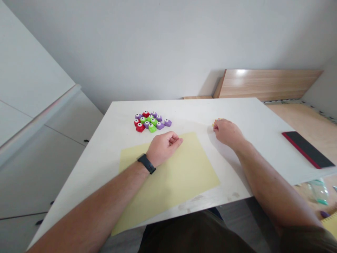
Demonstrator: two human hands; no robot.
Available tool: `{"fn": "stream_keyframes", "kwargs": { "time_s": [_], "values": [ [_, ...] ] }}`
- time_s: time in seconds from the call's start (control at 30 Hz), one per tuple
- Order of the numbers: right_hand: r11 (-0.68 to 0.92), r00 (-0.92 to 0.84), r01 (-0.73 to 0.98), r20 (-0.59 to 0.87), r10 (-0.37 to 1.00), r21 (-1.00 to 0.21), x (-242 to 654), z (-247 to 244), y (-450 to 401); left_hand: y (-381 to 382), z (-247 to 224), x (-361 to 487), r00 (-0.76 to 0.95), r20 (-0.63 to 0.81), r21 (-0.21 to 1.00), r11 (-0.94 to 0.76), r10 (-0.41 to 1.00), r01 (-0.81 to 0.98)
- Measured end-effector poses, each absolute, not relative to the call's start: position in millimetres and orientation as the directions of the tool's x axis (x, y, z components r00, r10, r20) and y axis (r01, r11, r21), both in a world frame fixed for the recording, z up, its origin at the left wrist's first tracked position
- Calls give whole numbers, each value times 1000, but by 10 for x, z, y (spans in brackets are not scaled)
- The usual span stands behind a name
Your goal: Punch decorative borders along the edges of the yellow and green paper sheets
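My left hand (pixel 163 147) rests on a sheet of pale yellow paper (pixel 171 182), its fingers curled and holding nothing visible. A black wristband (pixel 146 163) circles that wrist. Just beyond the hand, on the white table (pixel 184 109), sits a tight cluster of red, purple and green craft paper punches (pixel 151 122). My right hand (pixel 228 133) lies to the right of the paper, fingers closed around a small yellow piece (pixel 215 123) that barely shows at the fingertips. Its exact shape is hidden.
A black block with a red edge (pixel 306 149) lies on the table's right side. A wooden board (pixel 265 84) leans behind the table. White cabinets (pixel 39 165) stand to the left. Below the right edge are a clear plastic bag (pixel 318 191) and a purple-tipped object (pixel 324 214).
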State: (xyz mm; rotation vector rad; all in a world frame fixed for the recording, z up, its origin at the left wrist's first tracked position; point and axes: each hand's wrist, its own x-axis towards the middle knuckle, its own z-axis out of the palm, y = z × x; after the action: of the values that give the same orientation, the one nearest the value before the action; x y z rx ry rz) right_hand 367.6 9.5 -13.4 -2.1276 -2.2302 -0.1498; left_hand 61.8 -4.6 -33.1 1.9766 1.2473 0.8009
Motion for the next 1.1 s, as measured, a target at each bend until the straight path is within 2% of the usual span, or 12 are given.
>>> {"fn": "stream_keyframes", "kwargs": {
  "time_s": [0.2,0.4,0.53,0.7,0.83,1.0,1.1],
  "values": [
    [10,14,993,204,979,-113,3645,-111,83,-68,-330,624,396,186,739,-394,899,547],
    [17,17,987,211,977,-160,3589,-82,82,-208,-194,648,592,265,543,-625,761,561],
    [-14,47,987,205,978,-159,3651,-54,85,-439,38,710,703,225,453,-711,675,538],
    [-27,52,989,176,983,-145,3706,-14,69,-851,262,793,799,40,339,-761,599,554],
    [-26,54,991,218,975,-129,3723,17,57,-1102,278,787,797,-58,257,-762,602,594],
    [-31,70,984,217,974,-177,3717,30,53,-1316,227,711,784,-105,255,-745,612,616],
    [-10,53,979,208,977,-204,3703,21,57,-1442,187,682,809,-77,259,-772,583,581]
  ]
}}
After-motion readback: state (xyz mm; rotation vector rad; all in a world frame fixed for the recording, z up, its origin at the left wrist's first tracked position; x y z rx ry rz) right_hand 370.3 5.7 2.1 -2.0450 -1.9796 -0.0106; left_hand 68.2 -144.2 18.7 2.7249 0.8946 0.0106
